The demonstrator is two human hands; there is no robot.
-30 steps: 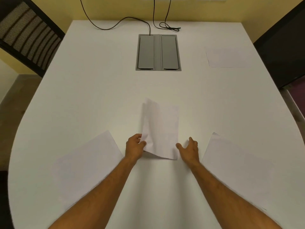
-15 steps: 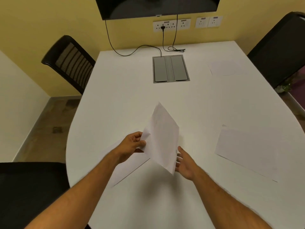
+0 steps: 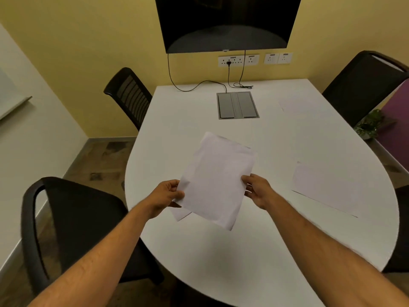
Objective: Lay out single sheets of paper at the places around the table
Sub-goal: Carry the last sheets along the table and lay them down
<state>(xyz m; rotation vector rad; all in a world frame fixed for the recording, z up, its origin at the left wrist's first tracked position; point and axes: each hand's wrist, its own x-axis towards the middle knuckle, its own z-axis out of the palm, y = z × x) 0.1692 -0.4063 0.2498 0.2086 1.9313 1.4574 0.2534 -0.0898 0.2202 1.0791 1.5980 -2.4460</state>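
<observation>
A dark wall screen (image 3: pixel 225 23) hangs above white sockets (image 3: pixel 238 60), black cables (image 3: pixel 199 84) trail onto the counter's far edge beside a grey hatch (image 3: pixel 238 105), three black chairs (image 3: pixel 130 96) (image 3: pixel 73 220) (image 3: pixel 365 85) ring it, and a plant (image 3: pixel 370 124) sits right.

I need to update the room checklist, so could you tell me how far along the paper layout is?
Done: white paper sheets lie flat at the far right place and the near right place. In hand: the left hand and right hand hold another white sheet above the white oval table. Left: the place by the far left black mesh chair shows no sheet.
</observation>
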